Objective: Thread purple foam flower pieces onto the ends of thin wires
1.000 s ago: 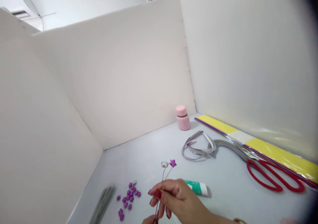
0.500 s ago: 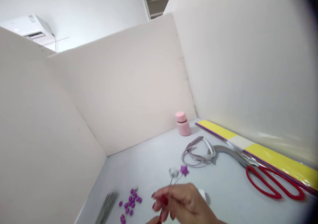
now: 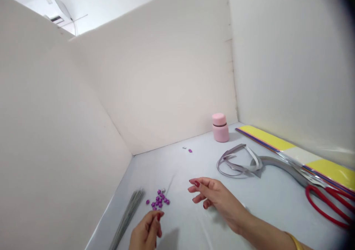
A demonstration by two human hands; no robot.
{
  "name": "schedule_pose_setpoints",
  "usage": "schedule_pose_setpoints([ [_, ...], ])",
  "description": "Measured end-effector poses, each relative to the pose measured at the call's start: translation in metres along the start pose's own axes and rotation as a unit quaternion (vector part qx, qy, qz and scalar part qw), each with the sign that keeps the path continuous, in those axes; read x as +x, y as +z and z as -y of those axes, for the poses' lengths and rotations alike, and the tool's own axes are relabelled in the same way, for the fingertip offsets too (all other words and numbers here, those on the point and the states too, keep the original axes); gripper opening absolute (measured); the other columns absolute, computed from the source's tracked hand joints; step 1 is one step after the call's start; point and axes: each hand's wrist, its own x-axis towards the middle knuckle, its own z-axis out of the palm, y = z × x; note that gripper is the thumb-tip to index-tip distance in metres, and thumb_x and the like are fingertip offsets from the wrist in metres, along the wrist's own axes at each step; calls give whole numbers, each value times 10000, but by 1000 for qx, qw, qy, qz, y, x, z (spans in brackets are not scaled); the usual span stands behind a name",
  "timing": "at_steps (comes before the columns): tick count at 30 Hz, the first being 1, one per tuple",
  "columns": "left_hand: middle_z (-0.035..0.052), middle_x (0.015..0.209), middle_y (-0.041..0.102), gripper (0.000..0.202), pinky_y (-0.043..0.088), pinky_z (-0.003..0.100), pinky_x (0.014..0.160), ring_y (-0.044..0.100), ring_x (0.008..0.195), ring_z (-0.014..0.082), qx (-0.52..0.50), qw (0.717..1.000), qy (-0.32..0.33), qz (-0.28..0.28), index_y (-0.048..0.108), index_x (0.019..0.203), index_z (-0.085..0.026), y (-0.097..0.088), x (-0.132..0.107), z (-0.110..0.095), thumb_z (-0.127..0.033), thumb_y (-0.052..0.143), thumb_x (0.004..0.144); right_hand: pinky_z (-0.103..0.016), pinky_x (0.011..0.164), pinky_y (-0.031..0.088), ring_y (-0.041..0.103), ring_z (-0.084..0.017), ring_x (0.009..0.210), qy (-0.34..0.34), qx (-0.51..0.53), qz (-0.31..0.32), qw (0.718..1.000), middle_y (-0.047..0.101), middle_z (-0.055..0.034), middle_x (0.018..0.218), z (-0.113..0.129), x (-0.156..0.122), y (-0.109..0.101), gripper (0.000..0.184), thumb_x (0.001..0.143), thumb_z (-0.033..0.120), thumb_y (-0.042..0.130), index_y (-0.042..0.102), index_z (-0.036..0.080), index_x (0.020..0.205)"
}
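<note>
My right hand [image 3: 213, 197] hovers low over the pale table [image 3: 188, 227] with its fingers apart and nothing in it. Two thin wire stems lie on the table beyond it, tipped with a purple paper star [image 3: 190, 151] and a silver one [image 3: 184, 148]. At the bottom edge my left hand [image 3: 146, 232] has its fingers pinched together; whether they hold anything is hidden. It is just below a small heap of purple paper stars [image 3: 159, 201] and beside a bundle of thin grey wires [image 3: 127, 217].
White foam boards wall the table on the left, back and right. A pink bottle [image 3: 220, 128] stands in the back corner. Curled grey paper strips [image 3: 238, 164], red-handled scissors [image 3: 327, 200] and a pack of yellow paper strips [image 3: 280, 142] lie on the right.
My right hand has let go of the two star-tipped wires, which now lie farther back on the table. The hand has opened. My left hand has come up near the purple stars.
</note>
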Motion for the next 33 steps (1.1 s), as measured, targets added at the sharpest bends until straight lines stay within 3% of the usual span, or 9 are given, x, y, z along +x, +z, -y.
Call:
schedule_pose_setpoints([
  [6,-34,539,544,321,369,250,454,471,442,138,22,998,-54,-3,604,871,-154,-36,49,26,-406,431,774,-178,472,340,588,-95,590,49,-28,14,998,649,-71,838,-37,14,3,311,768,415,534,596,133,885],
  [13,-33,496,550,244,394,259,458,526,447,147,79,994,-79,13,591,781,-156,-32,87,43,-286,386,796,-158,397,304,577,-83,487,81,-48,39,995,652,-58,727,-66,25,2,289,701,390,550,588,123,807],
  [19,-33,591,603,252,457,292,553,576,518,123,135,987,-87,27,587,796,-147,-22,97,43,-330,427,865,-149,380,294,573,-74,465,96,-52,43,993,656,-48,699,-73,27,0,249,704,361,529,572,130,788],
  [27,-11,651,647,259,454,363,702,624,655,165,222,974,-44,12,611,857,-150,-29,99,37,-347,444,860,-153,382,283,565,-73,463,96,-64,47,992,645,-43,693,-77,25,0,239,716,339,498,570,126,797],
  [33,63,935,673,209,425,398,805,613,867,194,248,969,-4,-18,603,934,-139,-28,93,30,-275,469,848,-167,382,253,521,-71,422,81,-97,43,991,616,-24,646,-73,22,6,213,698,322,505,573,131,763],
])
